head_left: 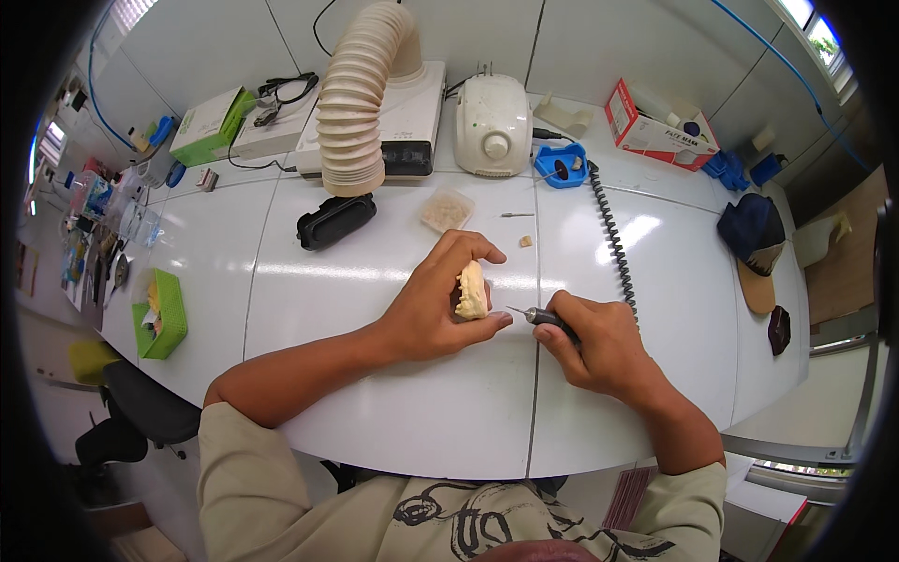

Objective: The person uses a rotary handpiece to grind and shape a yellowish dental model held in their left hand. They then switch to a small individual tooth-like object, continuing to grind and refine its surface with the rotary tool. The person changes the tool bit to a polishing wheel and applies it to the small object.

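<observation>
A cream-coloured dental cast (471, 291) with tooth shapes along its edge sits in my left hand (433, 300), the thumb below it and the fingers curled round its far side. My right hand (599, 339) grips a dark rotary handpiece (551, 321) like a pen. Its thin bur points left toward the cast, with a small gap between them. A coiled black cord (612, 239) runs from behind the right hand up toward the white control unit (493, 126). Beyond my left hand lie a small tan piece (525, 242) and a slim metal bur (517, 215).
A ribbed extraction hose (353, 103) arches down over the table, with a black case (336, 221) below it. A clear tub (448, 209) stands near the middle. Around the edges are a green basket (161, 316), a blue tray (562, 167), a mask box (659, 131) and a cap (752, 245).
</observation>
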`<state>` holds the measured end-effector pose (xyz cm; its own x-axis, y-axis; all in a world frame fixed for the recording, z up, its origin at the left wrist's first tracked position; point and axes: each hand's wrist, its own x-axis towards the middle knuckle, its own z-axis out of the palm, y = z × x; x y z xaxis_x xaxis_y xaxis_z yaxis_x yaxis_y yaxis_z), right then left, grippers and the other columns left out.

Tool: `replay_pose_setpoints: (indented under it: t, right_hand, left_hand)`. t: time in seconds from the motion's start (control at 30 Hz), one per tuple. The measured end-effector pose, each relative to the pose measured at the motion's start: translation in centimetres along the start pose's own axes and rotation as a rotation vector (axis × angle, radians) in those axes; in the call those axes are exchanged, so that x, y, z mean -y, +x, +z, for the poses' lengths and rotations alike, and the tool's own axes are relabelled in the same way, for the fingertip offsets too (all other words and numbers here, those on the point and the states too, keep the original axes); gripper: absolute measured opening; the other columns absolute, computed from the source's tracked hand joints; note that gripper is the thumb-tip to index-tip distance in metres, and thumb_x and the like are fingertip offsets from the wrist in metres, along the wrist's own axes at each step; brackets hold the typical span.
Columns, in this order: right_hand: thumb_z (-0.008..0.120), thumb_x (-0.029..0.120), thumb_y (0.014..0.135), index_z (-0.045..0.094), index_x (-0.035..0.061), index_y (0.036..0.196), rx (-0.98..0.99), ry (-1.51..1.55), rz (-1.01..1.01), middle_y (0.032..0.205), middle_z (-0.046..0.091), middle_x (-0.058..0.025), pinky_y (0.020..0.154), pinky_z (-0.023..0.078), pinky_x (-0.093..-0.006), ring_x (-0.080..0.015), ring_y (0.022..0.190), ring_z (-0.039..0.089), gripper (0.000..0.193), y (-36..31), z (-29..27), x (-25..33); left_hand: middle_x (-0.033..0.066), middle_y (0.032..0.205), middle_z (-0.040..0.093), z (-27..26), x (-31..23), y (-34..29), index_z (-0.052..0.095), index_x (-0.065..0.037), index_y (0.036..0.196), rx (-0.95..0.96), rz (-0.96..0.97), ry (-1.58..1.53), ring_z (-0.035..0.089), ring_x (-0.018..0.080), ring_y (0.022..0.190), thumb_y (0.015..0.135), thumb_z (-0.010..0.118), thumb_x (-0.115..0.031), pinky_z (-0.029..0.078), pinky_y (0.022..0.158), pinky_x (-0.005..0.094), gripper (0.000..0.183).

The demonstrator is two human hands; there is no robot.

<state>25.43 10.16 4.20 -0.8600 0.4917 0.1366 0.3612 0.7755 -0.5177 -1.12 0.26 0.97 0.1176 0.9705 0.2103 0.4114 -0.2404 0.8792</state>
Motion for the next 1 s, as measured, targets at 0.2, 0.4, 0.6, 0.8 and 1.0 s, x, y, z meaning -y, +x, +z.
replay_pose_setpoints:
  t: [0.2, 0.4, 0.6, 0.8, 1.0]
  right_hand:
    - [0.073, 0.034, 0.111, 0.064, 0.0067, 0.101, -0.066, 0.042, 0.059, 0.076, 0.072, -0.0143, 0.057, 0.051, -0.0464, -0.0374, 0.061, 0.068, 0.03, -0.2, -0.2, 0.4]
    - [0.071, 0.033, 0.112, 0.064, 0.0061, 0.101, -0.078, 0.038, 0.057, 0.076, 0.072, -0.0162, 0.058, 0.051, -0.0485, -0.0403, 0.063, 0.069, 0.03, 0.0, -0.3, 0.5]
    - [0.069, 0.033, 0.113, 0.063, 0.006, 0.1, -0.065, 0.011, 0.086, 0.073, 0.07, -0.0163, 0.06, 0.05, -0.0507, -0.0415, 0.064, 0.07, 0.03, 0.2, -0.2, 0.1]
    - [0.069, 0.032, 0.113, 0.062, 0.0053, 0.1, -0.036, 0.015, 0.103, 0.071, 0.069, -0.0162, 0.06, 0.05, -0.0508, -0.0417, 0.064, 0.069, 0.031, 0.2, 0.0, 0.2]
    - [0.07, 0.031, 0.112, 0.062, 0.0052, 0.1, -0.051, 0.006, 0.085, 0.071, 0.069, -0.0164, 0.059, 0.05, -0.0507, -0.0419, 0.064, 0.069, 0.03, 0.2, 0.1, 0.2]
  left_hand:
    - [0.013, 0.143, 0.051, 0.5, -0.3, -0.5, 0.037, -0.007, 0.165, -0.051, -0.205, -0.523, 0.066, 0.0072, 0.098, 0.098, 0.087, -0.005, 0.057, 0.089, 0.0278, 0.084]
    - [0.0088, 0.131, 0.06, -0.1, -0.2, -0.2, 0.045, -0.008, 0.16, 0.082, -0.223, -0.454, 0.064, 0.0047, 0.097, 0.099, 0.087, -0.008, 0.055, 0.088, 0.0261, 0.074]
    - [0.0024, 0.107, 0.067, -0.5, -1.0, 0.3, 0.053, -0.008, 0.155, 0.12, -0.217, -0.382, 0.064, 0.0073, 0.096, 0.099, 0.09, -0.015, 0.054, 0.089, 0.0282, 0.067]
    - [0.0057, 0.127, 0.067, 0.1, -0.2, -0.1, 0.052, -0.007, 0.155, 0.078, -0.158, -0.348, 0.064, 0.0067, 0.097, 0.099, 0.089, -0.009, 0.055, 0.093, 0.0293, 0.067]
    - [0.0096, 0.147, 0.063, 0.1, -0.1, -0.2, 0.051, -0.004, 0.156, 0.113, -0.144, -0.316, 0.065, 0.0077, 0.097, 0.099, 0.087, -0.007, 0.056, 0.094, 0.0296, 0.067]
